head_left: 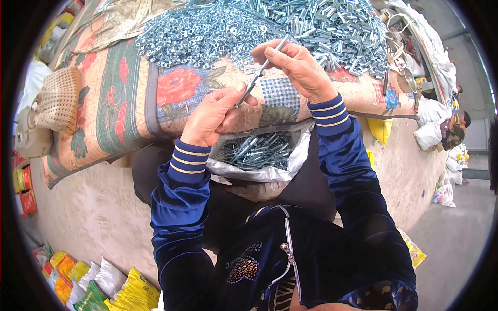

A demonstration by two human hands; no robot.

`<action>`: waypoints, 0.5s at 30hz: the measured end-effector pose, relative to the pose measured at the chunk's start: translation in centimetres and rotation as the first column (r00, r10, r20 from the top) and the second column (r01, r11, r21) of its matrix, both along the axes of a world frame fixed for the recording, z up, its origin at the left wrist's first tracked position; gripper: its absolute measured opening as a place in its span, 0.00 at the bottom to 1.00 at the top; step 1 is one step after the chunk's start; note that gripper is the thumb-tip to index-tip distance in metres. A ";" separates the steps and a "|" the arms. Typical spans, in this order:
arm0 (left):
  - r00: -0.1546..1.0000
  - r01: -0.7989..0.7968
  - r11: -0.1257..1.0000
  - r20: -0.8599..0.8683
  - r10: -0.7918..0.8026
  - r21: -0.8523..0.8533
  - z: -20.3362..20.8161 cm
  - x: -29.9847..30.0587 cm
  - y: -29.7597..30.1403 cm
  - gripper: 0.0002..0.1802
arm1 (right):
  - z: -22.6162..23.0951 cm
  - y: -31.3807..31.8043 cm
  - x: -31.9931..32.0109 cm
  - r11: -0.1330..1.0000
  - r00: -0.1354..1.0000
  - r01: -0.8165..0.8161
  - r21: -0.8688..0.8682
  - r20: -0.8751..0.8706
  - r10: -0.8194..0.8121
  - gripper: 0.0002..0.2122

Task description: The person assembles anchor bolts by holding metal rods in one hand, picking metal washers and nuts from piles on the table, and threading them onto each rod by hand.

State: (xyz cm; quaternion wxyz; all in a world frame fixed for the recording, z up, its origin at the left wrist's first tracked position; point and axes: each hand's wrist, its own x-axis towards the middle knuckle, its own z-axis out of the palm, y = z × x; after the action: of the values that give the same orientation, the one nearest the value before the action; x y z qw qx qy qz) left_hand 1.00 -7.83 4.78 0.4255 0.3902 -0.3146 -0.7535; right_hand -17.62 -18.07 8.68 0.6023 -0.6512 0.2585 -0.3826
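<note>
A long metal bolt (pixel 256 79) with small fittings around its middle slants between my two hands. My left hand (pixel 211 114) pinches its lower part between thumb and fingers. Higher up, my right hand (pixel 301 67) has thumb and fingers closed around the upper shaft. Below them, between my knees, an open white sack (pixel 300 155) holds many similar bolts (pixel 259 150). Beyond my hands, a heap of small nuts and washers (pixel 192 39) lies on the patterned quilt (pixel 111 78). Metal sleeves (pixel 334 28) are piled to its right.
A woven tan basket or chair back (pixel 59 98) and a beige jug (pixel 33 133) stand at the left. A metal pan (pixel 407 80) lies at the quilt's right end. Colourful bags (pixel 135 290) line the lower left floor. Another person (pixel 456 127) is far right.
</note>
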 end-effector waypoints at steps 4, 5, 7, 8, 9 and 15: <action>0.999 -0.036 0.999 0.002 0.036 0.020 0.6 -0.4 0.1 0.14 | 0.4 0.0 -0.4 0.995 0.993 -0.033 0.091 0.117 0.022 0.13; 0.995 -0.097 0.995 0.025 0.097 0.008 0.3 -0.6 0.2 0.13 | 0.3 -1.0 -1.3 0.991 0.995 -0.097 0.088 -0.009 0.098 0.13; 0.986 -0.158 0.987 0.051 0.158 -0.005 0.3 -1.0 0.3 0.12 | 1.0 -1.4 -1.3 0.982 0.976 -0.162 0.093 -0.132 0.174 0.14; 0.965 -0.228 0.973 0.127 0.231 -0.035 0.4 -1.4 0.4 0.12 | 1.5 -1.7 -1.3 0.995 0.884 -0.035 0.092 -0.462 0.074 0.15; 0.933 -0.293 0.954 0.199 0.301 -0.070 0.4 -1.6 0.5 0.12 | 1.9 -1.7 -1.1 0.995 0.677 0.086 0.048 -0.736 -0.024 0.15; 0.873 -0.330 0.918 0.298 0.386 -0.220 0.7 -2.0 1.0 0.12 | 1.6 -0.6 -0.8 0.999 0.934 0.050 -0.011 -0.355 -0.051 0.14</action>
State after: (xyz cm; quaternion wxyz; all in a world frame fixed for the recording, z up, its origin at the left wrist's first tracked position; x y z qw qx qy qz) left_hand -0.99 -6.81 5.46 0.5283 0.5284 -0.3645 -0.5558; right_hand -18.43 -18.68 10.29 0.5350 -0.7033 0.3791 -0.2745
